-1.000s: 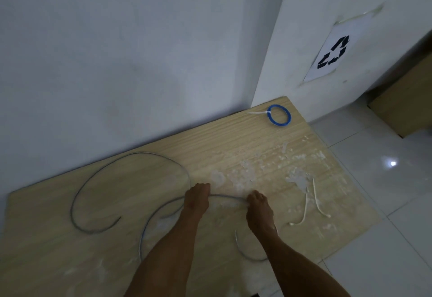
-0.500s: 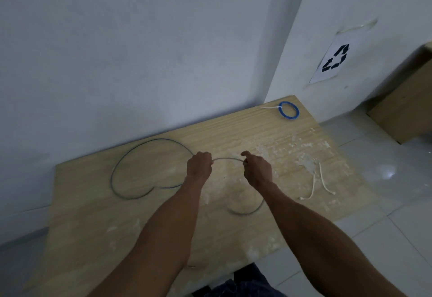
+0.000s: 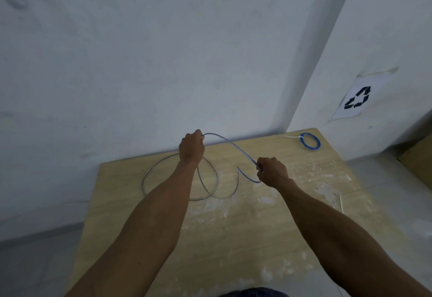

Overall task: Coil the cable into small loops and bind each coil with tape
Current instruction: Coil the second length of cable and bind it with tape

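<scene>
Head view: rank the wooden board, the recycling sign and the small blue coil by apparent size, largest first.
1. wooden board, by far largest
2. recycling sign
3. small blue coil, smallest
Sign and coil sit similarly far away, so that order seems fair.

sign: black recycling symbol — on: white paper sheet (image 3: 358,96) — place: right wall — text: none readable

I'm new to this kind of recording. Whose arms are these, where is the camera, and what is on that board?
No machine here: a person works bare-handed, with the camera on their head looking forward and down. The left hand and right hand each grip a thin cable, holding a stretch up between them; the rest lies in loose loops on the wooden board. At its far corner lies a small blue coil with a white strip on it.
</scene>
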Action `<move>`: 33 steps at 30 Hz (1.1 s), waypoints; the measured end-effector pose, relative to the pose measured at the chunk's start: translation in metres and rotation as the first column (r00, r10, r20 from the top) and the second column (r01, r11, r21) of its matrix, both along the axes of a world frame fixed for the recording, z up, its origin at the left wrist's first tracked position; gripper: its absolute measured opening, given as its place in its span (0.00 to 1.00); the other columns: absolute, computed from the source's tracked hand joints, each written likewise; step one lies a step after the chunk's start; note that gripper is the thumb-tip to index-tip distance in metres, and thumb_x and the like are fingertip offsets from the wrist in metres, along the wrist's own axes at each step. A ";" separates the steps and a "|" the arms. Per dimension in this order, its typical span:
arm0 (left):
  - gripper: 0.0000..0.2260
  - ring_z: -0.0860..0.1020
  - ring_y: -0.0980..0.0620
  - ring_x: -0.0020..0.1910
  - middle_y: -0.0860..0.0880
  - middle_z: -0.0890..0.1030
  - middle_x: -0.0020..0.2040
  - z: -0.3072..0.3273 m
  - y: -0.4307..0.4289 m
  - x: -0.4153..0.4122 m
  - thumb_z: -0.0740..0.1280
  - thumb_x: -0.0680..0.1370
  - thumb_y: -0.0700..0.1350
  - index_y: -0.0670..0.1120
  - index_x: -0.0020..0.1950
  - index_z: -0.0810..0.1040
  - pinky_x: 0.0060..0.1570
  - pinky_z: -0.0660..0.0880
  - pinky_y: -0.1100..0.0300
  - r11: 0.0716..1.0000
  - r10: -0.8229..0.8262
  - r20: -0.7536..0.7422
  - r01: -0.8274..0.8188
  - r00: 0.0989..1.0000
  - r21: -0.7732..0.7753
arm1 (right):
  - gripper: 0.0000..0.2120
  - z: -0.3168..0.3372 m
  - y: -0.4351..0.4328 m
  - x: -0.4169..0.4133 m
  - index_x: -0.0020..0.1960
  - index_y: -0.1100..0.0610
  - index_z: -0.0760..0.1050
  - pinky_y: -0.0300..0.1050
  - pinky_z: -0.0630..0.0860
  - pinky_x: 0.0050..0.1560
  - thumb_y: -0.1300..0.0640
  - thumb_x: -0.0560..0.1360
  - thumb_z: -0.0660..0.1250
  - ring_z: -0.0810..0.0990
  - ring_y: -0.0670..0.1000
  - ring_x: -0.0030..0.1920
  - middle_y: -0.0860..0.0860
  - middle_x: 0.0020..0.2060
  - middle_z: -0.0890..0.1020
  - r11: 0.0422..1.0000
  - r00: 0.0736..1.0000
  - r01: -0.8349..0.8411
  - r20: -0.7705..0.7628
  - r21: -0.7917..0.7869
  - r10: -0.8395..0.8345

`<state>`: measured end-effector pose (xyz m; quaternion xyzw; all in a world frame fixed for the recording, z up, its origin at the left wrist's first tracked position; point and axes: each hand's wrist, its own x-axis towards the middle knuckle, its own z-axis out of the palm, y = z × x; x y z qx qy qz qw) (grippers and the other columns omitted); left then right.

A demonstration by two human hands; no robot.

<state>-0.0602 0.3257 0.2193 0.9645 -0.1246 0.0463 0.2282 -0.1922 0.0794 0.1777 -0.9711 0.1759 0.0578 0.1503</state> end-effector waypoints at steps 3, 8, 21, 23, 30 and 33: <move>0.09 0.79 0.33 0.52 0.36 0.81 0.52 0.015 0.006 0.004 0.60 0.85 0.43 0.41 0.59 0.78 0.48 0.74 0.46 0.999 0.040 0.040 -0.040 0.998 -0.006 | 0.08 0.010 -0.011 0.004 0.51 0.50 0.79 0.46 0.72 0.42 0.58 0.73 0.68 0.80 0.59 0.48 0.55 0.47 0.81 0.999 0.999 0.034 0.014 0.017 -0.034; 0.07 0.81 0.34 0.49 0.37 0.82 0.48 0.025 0.009 0.008 0.61 0.84 0.39 0.41 0.58 0.78 0.45 0.76 0.46 0.991 0.119 0.085 -0.113 0.989 -0.070 | 0.09 0.026 -0.031 0.015 0.52 0.51 0.77 0.47 0.75 0.41 0.60 0.73 0.68 0.80 0.58 0.46 0.54 0.48 0.81 0.999 0.999 0.020 0.034 0.025 -0.021; 0.14 0.79 0.33 0.54 0.36 0.83 0.52 0.030 0.005 0.019 0.61 0.81 0.35 0.43 0.62 0.82 0.49 0.77 0.45 0.974 0.192 0.091 -0.179 0.977 -0.138 | 0.01 0.018 -0.058 0.025 0.44 0.58 0.81 0.50 0.81 0.48 0.61 0.74 0.71 0.84 0.57 0.47 0.58 0.43 0.86 0.965 0.986 0.050 0.138 0.259 -0.089; 0.10 0.81 0.34 0.52 0.36 0.84 0.50 0.027 0.004 0.019 0.63 0.80 0.37 0.41 0.56 0.84 0.50 0.80 0.45 0.965 0.172 0.035 -0.161 0.984 -0.206 | 0.02 0.031 -0.055 0.035 0.42 0.64 0.81 0.56 0.85 0.48 0.66 0.73 0.71 0.87 0.59 0.40 0.61 0.38 0.86 0.821 0.945 0.093 0.210 0.564 -0.251; 0.14 0.86 0.47 0.37 0.43 0.87 0.40 0.025 -0.019 0.005 0.72 0.73 0.34 0.44 0.57 0.80 0.42 0.83 0.55 0.728 0.010 -0.421 -0.295 0.907 -0.619 | 0.06 0.091 -0.033 0.071 0.50 0.72 0.78 0.47 0.85 0.50 0.70 0.75 0.72 0.87 0.64 0.43 0.64 0.40 0.83 0.227 0.823 -0.009 0.136 0.974 -0.552; 0.11 0.84 0.49 0.38 0.43 0.87 0.45 0.038 -0.036 -0.006 0.71 0.78 0.36 0.42 0.60 0.81 0.40 0.79 0.58 0.519 -0.135 -0.497 -0.366 0.857 -0.772 | 0.09 0.099 -0.023 0.077 0.52 0.72 0.78 0.46 0.84 0.53 0.68 0.75 0.73 0.87 0.64 0.44 0.63 0.40 0.84 0.165 0.798 -0.046 0.135 0.985 -0.588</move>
